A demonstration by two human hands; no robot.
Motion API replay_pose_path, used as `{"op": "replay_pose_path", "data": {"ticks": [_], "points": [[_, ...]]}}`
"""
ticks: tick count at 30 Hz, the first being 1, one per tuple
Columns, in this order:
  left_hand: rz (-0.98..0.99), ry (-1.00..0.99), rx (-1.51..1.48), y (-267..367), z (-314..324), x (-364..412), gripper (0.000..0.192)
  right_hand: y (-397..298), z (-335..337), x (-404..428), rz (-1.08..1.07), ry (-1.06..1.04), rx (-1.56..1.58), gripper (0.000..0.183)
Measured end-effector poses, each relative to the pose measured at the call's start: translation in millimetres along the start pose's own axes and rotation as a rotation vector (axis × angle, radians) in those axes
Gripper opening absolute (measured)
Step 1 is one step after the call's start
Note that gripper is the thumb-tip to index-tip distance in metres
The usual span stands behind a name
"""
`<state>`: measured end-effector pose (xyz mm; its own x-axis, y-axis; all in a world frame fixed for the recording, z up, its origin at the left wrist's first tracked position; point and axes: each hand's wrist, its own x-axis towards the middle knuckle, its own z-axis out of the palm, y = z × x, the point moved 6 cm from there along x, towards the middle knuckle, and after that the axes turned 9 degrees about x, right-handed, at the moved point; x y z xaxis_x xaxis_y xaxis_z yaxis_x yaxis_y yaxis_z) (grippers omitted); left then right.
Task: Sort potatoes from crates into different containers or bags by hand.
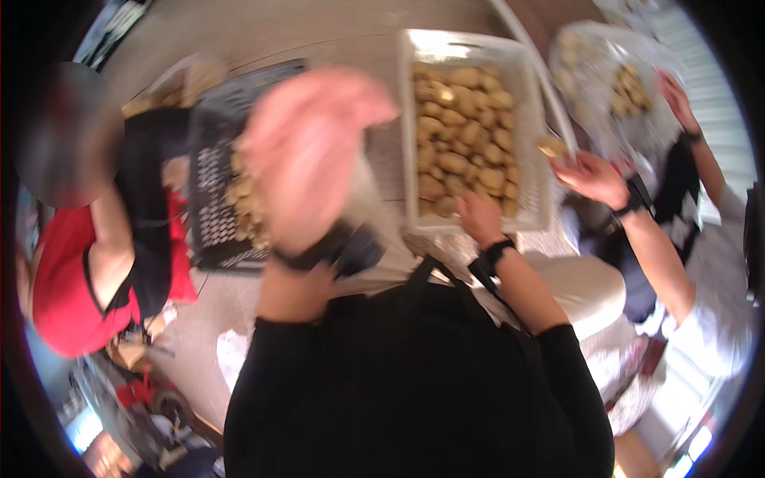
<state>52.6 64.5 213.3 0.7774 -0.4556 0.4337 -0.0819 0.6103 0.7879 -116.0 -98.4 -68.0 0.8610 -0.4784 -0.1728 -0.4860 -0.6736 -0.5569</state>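
My left hand [311,143] is raised close to the camera and heavily blurred. It covers part of a dark perforated plastic crate [212,197] of pale potatoes [242,206]. Whether it holds anything is not visible. A dark band circles that wrist. My right hand [481,218] reaches over the near side of a white plastic crate [534,137] and is at the brownish potatoes [472,134] inside. Its fingertips are hidden, so a grip cannot be made out. A black wristband [499,248] sits on the right wrist.
At right, a co-worker's hand [594,179] holds a potato [553,146] beside the white crate. That person's other hand [678,101] is at a clear plastic bag [588,71] of potatoes. Another person in a red top [72,281] sits left of the dark crate.
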Motion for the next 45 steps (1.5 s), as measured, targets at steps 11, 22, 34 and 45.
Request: {"op": "replay_pose_path", "data": {"ticks": [11,22,34,45], "points": [[-0.029,-0.898,-0.654,66.8,21.7,-9.8,0.028,-11.2,-5.6,-0.5,0.083,-0.044,0.043,0.03],[-0.045,-0.807,-0.516,71.6,-3.6,14.4,0.03,-6.4,3.1,2.4,0.058,-0.004,0.044,0.031],[-0.065,-0.626,-0.485,63.3,-0.6,3.2,0.032,-9.2,5.3,5.1,0.145,-0.062,0.007,0.03],[-0.091,-0.523,-0.408,62.1,2.2,9.2,0.034,-13.8,-2.6,0.7,0.123,-0.053,0.026,0.03]]}}
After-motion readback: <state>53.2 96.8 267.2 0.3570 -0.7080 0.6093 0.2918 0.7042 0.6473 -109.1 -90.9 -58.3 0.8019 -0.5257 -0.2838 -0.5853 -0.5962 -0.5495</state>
